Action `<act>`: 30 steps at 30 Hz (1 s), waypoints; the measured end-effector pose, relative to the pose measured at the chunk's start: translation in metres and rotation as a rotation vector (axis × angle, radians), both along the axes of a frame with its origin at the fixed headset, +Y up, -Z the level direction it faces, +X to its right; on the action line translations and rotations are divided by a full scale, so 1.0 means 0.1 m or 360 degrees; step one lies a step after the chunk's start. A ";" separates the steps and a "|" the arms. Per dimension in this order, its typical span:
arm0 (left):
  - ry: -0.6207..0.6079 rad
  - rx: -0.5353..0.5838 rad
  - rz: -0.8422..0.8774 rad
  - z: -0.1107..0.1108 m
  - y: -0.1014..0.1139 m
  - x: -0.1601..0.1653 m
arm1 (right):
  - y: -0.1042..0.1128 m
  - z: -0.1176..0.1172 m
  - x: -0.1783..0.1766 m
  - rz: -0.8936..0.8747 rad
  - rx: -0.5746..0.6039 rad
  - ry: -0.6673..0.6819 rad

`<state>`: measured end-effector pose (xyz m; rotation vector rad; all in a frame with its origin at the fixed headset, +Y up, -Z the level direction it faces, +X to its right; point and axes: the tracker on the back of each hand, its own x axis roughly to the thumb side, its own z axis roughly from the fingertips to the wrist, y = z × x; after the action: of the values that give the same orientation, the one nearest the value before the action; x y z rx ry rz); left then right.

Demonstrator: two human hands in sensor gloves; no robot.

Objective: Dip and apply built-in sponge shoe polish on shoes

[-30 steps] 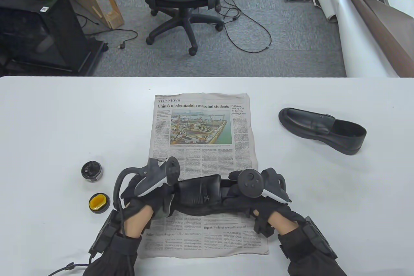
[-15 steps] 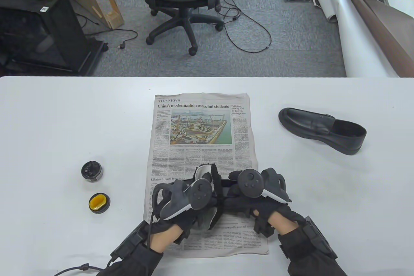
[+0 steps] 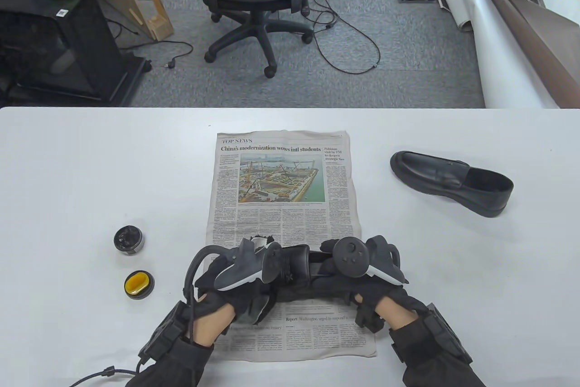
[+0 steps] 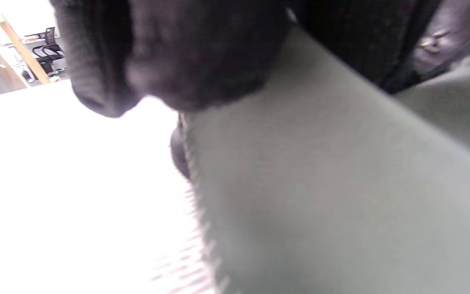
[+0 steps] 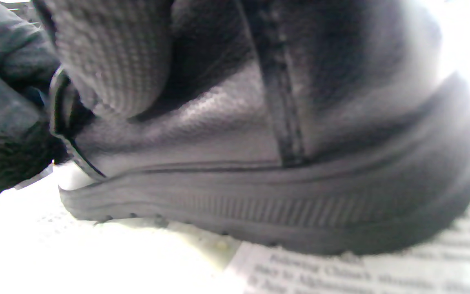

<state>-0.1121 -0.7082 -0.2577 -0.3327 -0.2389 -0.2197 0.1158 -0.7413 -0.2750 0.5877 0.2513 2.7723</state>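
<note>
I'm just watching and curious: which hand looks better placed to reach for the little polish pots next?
Probably the left hand: the polish tin and sponge lid lie on its side of the table, and the right hand is holding the shoe steady on the newspaper.

Newspaper [image 3: 281,178] on the table carries all the readable text: section tag "TOP NEWS", main headline "China's modernization wows intl students". Lower down, near its bottom edge, a smaller headline starts "Report: Washington urged to respond"; the rest is covered. Body text and the right-column headline are too small to read reliably.
</note>
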 end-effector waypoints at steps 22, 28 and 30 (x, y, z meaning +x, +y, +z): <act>0.0634 0.0550 -0.0063 -0.68 0.19 -1.30 | 0.00 -0.01 0.01 -0.0015 -0.0007 0.0019; 0.0794 0.0442 -0.0140 -0.95 0.00 -1.40 | 0.00 -0.01 0.01 -0.0018 -0.0003 0.0025; 0.0791 0.0313 -0.0133 -1.02 -0.10 -1.41 | 0.00 -0.01 0.01 -0.0020 -0.0005 0.0026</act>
<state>-0.2536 -0.7178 -0.3597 -0.1934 0.2865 -0.2337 0.1164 -0.7414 -0.2760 0.6093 0.2541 2.7556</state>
